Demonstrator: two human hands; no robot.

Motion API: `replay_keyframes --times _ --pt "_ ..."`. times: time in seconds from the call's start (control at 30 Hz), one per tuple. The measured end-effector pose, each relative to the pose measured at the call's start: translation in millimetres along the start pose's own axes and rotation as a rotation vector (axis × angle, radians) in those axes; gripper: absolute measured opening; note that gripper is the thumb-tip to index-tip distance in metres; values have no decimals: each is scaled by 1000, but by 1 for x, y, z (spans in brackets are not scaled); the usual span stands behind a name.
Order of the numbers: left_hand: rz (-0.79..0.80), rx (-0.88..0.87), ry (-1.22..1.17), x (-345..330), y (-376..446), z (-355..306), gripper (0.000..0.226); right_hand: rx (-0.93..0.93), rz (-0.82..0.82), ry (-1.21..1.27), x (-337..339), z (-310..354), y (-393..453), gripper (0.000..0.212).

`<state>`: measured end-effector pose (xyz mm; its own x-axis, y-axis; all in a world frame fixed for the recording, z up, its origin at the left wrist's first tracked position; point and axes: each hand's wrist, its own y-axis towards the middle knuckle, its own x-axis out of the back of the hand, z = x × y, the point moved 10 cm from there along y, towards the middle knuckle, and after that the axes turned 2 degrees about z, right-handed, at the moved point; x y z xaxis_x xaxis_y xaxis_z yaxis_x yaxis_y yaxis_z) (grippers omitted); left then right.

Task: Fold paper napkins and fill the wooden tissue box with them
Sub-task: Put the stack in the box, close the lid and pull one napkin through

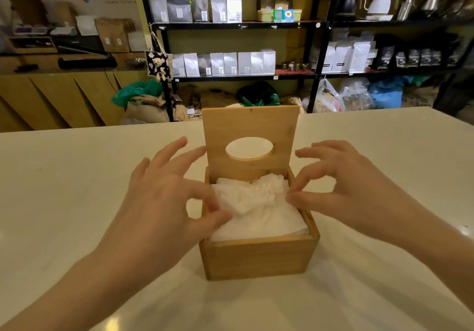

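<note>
The wooden tissue box point(259, 256) is light, matt, fine-grained wood, as is its raised lid point(250, 128). The paper napkins point(256, 207) inside look soft, white and crumpled. The table point(77, 176) is smooth, off-white, faintly glossy. Far shelves point(230, 26) are black metal holding matt pouches point(218, 7).

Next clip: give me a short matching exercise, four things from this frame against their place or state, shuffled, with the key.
Things:
1. lid
2. napkins
3. left hand
4. right hand

Places or states:
A. white, crumpled, inside the wooden box
B. at the box's right wall, fingers on the paper
C. raised, standing upright, oval hole in it
D. at the box's left wall, thumb on the paper

Pairs: 1-C, 2-A, 3-D, 4-B
</note>
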<state>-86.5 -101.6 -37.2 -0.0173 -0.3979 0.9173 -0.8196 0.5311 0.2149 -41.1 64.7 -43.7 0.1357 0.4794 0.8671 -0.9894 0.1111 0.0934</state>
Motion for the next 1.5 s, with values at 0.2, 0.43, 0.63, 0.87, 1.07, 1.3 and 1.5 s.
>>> replay_keyframes --times 0.2,0.43,0.63,0.87,1.07,1.3,1.5 --pt "176 48 -46 -22 1 4 9 -43 32 147 -18 -7 1 13" --pt "207 62 137 -35 13 13 51 -22 -1 72 -21 -3 1 31" --pt "257 51 394 -37 21 14 68 18 72 -212 -23 10 2 47" --pt "392 14 457 -47 30 15 75 -56 191 -364 -28 15 6 46" --pt "434 -24 486 -52 37 10 78 -135 265 -466 -34 4 9 43" --pt "443 -75 479 -54 29 2 66 -84 293 -536 -36 4 14 37" --pt "351 -33 284 -42 25 6 52 -39 91 -207 -11 6 6 16"
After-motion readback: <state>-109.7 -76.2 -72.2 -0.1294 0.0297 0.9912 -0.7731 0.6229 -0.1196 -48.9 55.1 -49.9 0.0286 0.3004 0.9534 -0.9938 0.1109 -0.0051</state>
